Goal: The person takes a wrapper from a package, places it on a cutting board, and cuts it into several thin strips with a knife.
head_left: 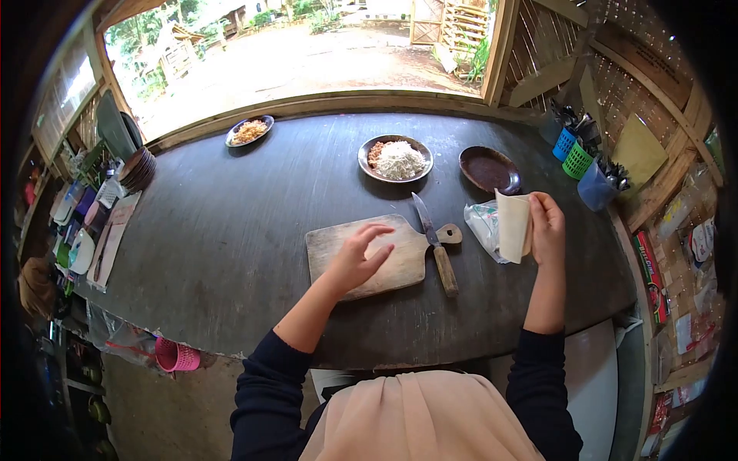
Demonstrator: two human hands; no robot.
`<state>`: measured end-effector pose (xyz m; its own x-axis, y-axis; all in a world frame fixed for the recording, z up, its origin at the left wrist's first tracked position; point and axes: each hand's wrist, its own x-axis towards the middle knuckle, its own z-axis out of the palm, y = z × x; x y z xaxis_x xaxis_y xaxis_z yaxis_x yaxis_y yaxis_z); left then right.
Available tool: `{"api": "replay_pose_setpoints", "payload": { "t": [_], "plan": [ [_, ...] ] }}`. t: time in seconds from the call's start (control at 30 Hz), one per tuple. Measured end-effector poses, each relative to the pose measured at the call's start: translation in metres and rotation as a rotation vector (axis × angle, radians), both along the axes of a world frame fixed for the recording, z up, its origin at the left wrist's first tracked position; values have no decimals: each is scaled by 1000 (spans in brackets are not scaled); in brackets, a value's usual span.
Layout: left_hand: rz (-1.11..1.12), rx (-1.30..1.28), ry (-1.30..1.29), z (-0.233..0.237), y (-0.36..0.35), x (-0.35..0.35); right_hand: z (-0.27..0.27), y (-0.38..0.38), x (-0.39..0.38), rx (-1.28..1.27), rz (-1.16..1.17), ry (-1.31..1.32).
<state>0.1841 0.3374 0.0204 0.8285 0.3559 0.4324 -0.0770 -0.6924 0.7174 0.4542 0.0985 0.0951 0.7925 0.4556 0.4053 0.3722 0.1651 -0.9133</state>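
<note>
My right hand (548,229) is closed on pale spring roll wrappers (513,227), held upright above the right side of the table. Behind them and slightly to the left lies a clear plastic packet (484,229) with coloured print. Over the wooden cutting board (367,269) hovers my left hand (359,257), fingers apart and nothing in it. A knife (439,253) with a wooden handle rests beside the board, its blade pointing away from me, across the neck of the board's handle.
Farther back stand a plate (364,163) of white shreds and brown bits, a dark brown plate (469,170), and a small plate (231,141) of orange-brown food. Cutlery fills a blue cup (594,192) and a green basket (576,163) at right. Stacked brown plates (138,170) stand left.
</note>
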Motion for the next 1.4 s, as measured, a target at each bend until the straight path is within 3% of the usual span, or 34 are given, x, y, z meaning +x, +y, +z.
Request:
{"api": "replay_pose_setpoints", "payload": {
  "t": [0.07, 0.13, 0.23, 0.27, 0.33, 0.4, 0.57, 0.73, 0.8, 0.93, 1.2, 1.3, 1.4],
  "plan": [
    [-159, -278, 63, 16, -19, -5, 11, 22, -30, -96, 15, -154],
    [-188, -297, 40, 15, -34, -4, 6, 48, -51, -102, 121, -231],
    [-335, -836, -197, 7, -50, 3, 1, 82, -99, -222, 269, -296],
    [-322, -835, -202, 3, -47, 2, -5, 91, -110, -273, 314, -292],
    [-283, -881, 25, 1, -39, 2, -18, 103, -127, -264, 364, -291],
    [-260, -900, -55, -12, -36, 6, -29, 112, -129, -260, 407, -279],
    [-319, -1363, -70, -16, -25, 8, -24, 107, -114, -251, 413, -125],
    [-211, -1452, -25, -9, -24, 6, -16, 91, -85, -171, 418, 100],
    [-191, -1467, -11, -8, -22, 6, -19, 80, -69, -72, 276, 149],
    [-142, -1454, -26, -12, -19, 6, -11, 47, -31, 95, 200, 307],
    [-81, -1490, -59, -19, -18, 6, -39, 25, 14, 204, 74, 435],
    [-39, -1499, -58, -17, -17, 6, -49, 28, 28, 329, -81, 416],
    [13, -1508, -69, -12, -19, 6, -64, 26, 44, 213, -278, 318]
  ]
}}
